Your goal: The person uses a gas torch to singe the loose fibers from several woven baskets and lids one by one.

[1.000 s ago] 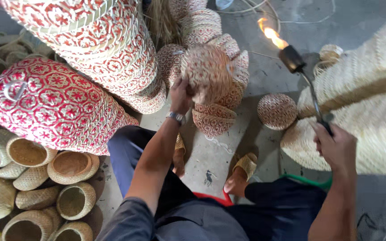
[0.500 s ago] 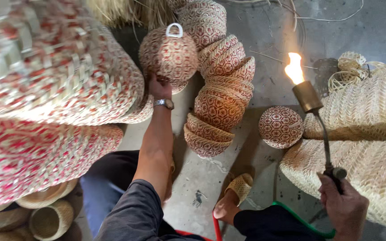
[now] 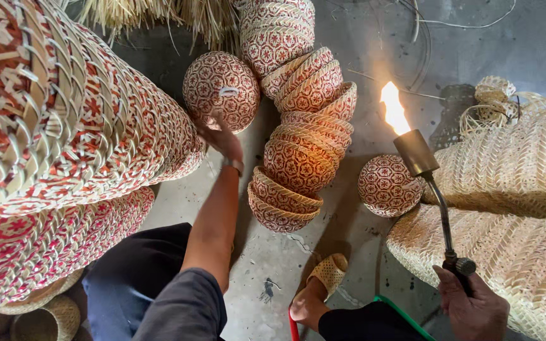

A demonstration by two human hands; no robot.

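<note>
My left hand (image 3: 224, 140) reaches forward and grips a round red-and-white woven basket (image 3: 221, 89) from below, holding it near the floor beside a curved row of nested woven bowls (image 3: 301, 151). My right hand (image 3: 472, 307) is closed around the handle of a gas torch (image 3: 437, 202); its brass nozzle points up and a yellow flame (image 3: 393, 108) burns at the tip. Another red-and-white woven ball basket (image 3: 388, 185) lies on the concrete just left of the torch nozzle.
Large red-and-white woven stacks (image 3: 64, 145) fill the left side. Pale natural woven mats (image 3: 513, 208) lie at the right. Dry straw (image 3: 159, 16) sits at the top. My sandalled foot (image 3: 320, 284) rests on the concrete floor (image 3: 374, 38). Small plain baskets (image 3: 39, 316) sit bottom left.
My left hand has carried the round basket from above the bowl row out to the left and lowered it. The torch has stayed upright and lit in my right hand.
</note>
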